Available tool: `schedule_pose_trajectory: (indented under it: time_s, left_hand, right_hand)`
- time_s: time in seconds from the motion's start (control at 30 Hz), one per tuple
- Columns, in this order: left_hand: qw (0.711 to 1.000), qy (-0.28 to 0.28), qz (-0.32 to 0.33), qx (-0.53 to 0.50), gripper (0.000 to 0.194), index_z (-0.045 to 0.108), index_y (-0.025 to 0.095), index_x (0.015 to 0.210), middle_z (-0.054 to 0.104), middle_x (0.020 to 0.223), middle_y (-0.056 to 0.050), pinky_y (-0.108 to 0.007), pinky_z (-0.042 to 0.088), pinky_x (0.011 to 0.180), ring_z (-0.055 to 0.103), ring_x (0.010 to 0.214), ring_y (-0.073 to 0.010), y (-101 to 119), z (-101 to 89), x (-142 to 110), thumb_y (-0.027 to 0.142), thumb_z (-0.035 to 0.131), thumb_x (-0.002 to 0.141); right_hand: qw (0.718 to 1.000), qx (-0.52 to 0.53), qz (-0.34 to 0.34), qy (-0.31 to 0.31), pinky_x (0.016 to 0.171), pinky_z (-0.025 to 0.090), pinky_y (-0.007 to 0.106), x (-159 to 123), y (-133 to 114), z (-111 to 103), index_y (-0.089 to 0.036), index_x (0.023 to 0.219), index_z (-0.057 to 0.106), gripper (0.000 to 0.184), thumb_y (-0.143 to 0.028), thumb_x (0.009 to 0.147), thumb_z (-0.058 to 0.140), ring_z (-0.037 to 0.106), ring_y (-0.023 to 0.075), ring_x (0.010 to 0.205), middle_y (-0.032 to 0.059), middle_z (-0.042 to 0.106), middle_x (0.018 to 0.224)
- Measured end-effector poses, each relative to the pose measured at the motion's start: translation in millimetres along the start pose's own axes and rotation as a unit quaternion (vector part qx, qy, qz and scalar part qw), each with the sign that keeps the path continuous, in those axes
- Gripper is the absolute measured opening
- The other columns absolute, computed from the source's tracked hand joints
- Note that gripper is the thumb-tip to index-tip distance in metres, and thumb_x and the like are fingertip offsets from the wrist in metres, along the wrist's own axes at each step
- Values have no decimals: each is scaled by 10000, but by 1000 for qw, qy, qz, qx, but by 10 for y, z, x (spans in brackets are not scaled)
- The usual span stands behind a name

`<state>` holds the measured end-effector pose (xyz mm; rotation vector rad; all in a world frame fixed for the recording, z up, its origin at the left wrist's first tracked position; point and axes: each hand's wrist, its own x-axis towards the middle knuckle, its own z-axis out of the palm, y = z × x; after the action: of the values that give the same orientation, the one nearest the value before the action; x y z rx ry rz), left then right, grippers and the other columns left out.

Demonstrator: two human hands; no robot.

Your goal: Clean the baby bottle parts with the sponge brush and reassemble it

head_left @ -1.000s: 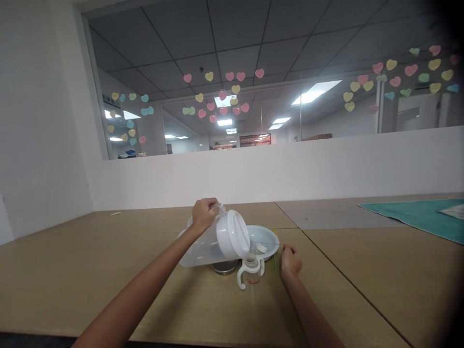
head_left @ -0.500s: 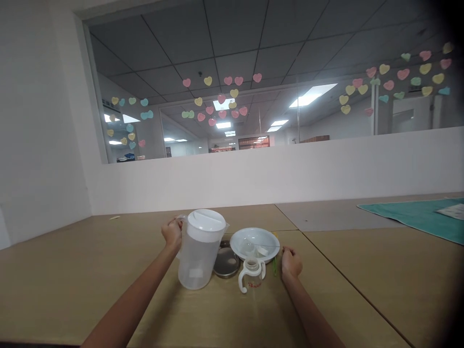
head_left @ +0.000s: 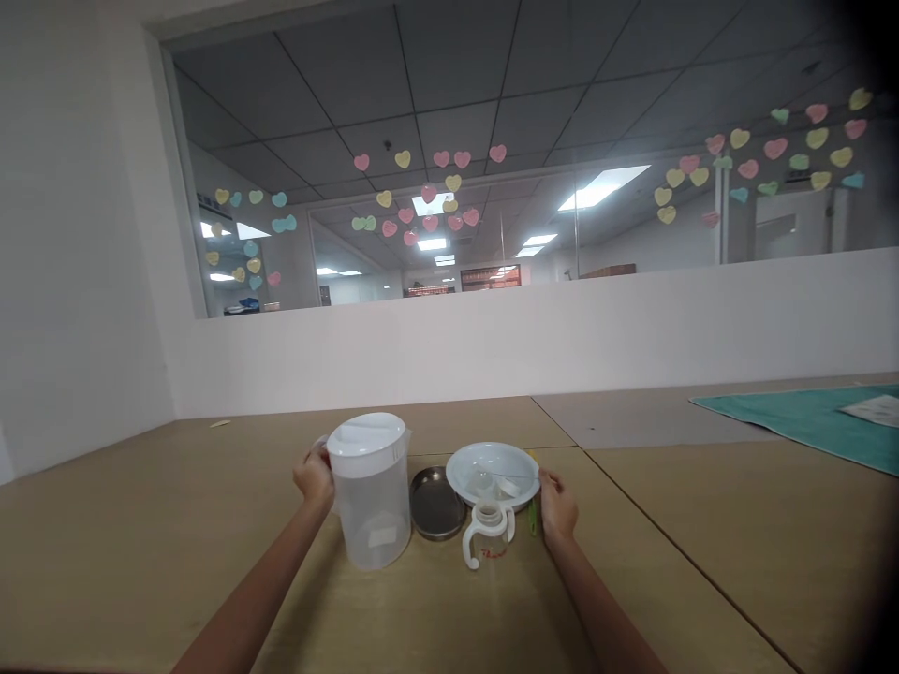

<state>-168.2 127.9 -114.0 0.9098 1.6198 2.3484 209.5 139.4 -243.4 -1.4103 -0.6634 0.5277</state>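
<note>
My left hand [head_left: 314, 476] is closed around the handle of a translucent plastic pitcher [head_left: 372, 510] with a white lid. The pitcher stands upright; whether its base touches the table I cannot tell. At the right rim of a pale blue-white bowl [head_left: 460, 473], my right hand [head_left: 560, 508] has its fingers curled in; what they grip is hard to make out. A thin line runs from the fingertips across the bowl. Inside lie a clear rounded piece [head_left: 481, 481] and a white piece [head_left: 507, 488]. A clear baby bottle [head_left: 490, 541] with white handles stands before the bowl.
Between pitcher and bowl lies a round metal dish [head_left: 437, 505]. A slim green thing [head_left: 533, 517] lies beside my right hand. On the far right is a teal cloth [head_left: 807, 421] with a white sheet [head_left: 875, 410]. A white wall [head_left: 421, 351] closes the table's back.
The pitcher has moved left with my left hand and turned from tilted to upright, uncovering more of the metal dish. My right hand has shifted slightly left, up to the bowl's rim.
</note>
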Motion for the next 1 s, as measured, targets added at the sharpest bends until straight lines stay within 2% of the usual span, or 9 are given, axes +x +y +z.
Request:
schedule_pose_trajectory:
  time_s: [0.23, 0.37, 0.47, 0.57, 0.63, 0.7, 0.77, 0.83, 1.0]
  left_hand:
    - [999, 27, -2, 21, 127, 551, 178, 567, 466, 491, 34, -281, 377, 538, 448, 525, -144, -83, -45, 4, 276, 469, 572]
    - [1000, 4, 16, 11, 173, 589, 180, 695, 545, 622, 11, -316, 434, 658, 532, 647, -182, -87, -63, 38, 260, 477, 590]
    - [993, 41, 105, 31, 416, 572, 189, 1020, 589, 951, -46, -374, 398, 873, 538, 938, -229, 17, -128, -14, 244, 497, 614]
    - [961, 72, 264, 35, 595, 434, 190, 1241, 493, 1201, -98, -425, 307, 990, 438, 1133, -263, 244, -203, -237, 270, 546, 662]
    - [929, 10, 370, 5, 504, 467, 170, 1191, 505, 1171, -101, -419, 339, 969, 451, 1123, -266, 428, -200, -494, 301, 542, 710]
    - [879, -138, 456, 0, 276, 556, 175, 1010, 575, 993, -70, -397, 396, 901, 526, 983, -239, 583, -116, -804, 304, 488, 775]
    - [816, -344, 463, 38, 206, 591, 198, 916, 601, 915, -48, -337, 431, 839, 554, 905, -201, 656, 56, -1113, 267, 414, 837]
    - [758, -480, 427, 110, 234, 606, 212, 919, 621, 922, -37, -296, 434, 825, 565, 894, -176, 615, 287, -1363, 248, 383, 862]
    - [666, -572, 344, 333, 246, 654, 208, 934, 652, 1036, -58, -307, 389, 907, 562, 1018, -198, 182, 829, -1618, 251, 437, 828]
  right_hand:
    - [999, 4, -27, -23, 691, 435, 294, -15, -9, 0, -161, 925, 674, 436, -482, 653, 559, 638, 248, 799, 72, 705, 813]
    - [999, -1, -30, -29, 679, 445, 290, -13, -5, -4, -154, 918, 703, 396, -419, 655, 571, 650, 244, 776, 73, 711, 786]
    - [999, -6, -31, -26, 703, 446, 295, -12, 2, 6, -155, 882, 728, 383, -430, 676, 558, 650, 256, 826, 94, 716, 855]
    - [999, -13, -26, -15, 731, 442, 316, -13, 10, 24, -143, 881, 736, 426, -474, 686, 551, 642, 285, 872, 122, 709, 914]
    - [999, -27, -22, -7, 728, 439, 329, -14, 13, 29, -137, 894, 738, 469, -511, 691, 540, 639, 304, 882, 137, 706, 924]
    - [999, -45, -21, 0, 711, 437, 336, -13, 15, 26, -133, 916, 736, 516, -548, 701, 517, 638, 319, 884, 147, 704, 924]
    - [998, -60, -18, 6, 696, 433, 341, -8, 21, 14, -128, 936, 732, 561, -581, 708, 491, 636, 329, 883, 158, 702, 926]
    - [998, -67, -15, 11, 682, 428, 346, 4, 32, 3, -126, 940, 731, 591, -606, 709, 475, 635, 336, 870, 168, 701, 917]
    - [996, -90, -7, 7, 624, 409, 343, 60, 82, 2, -163, 865, 738, 576, -637, 699, 456, 634, 324, 780, 160, 709, 835]
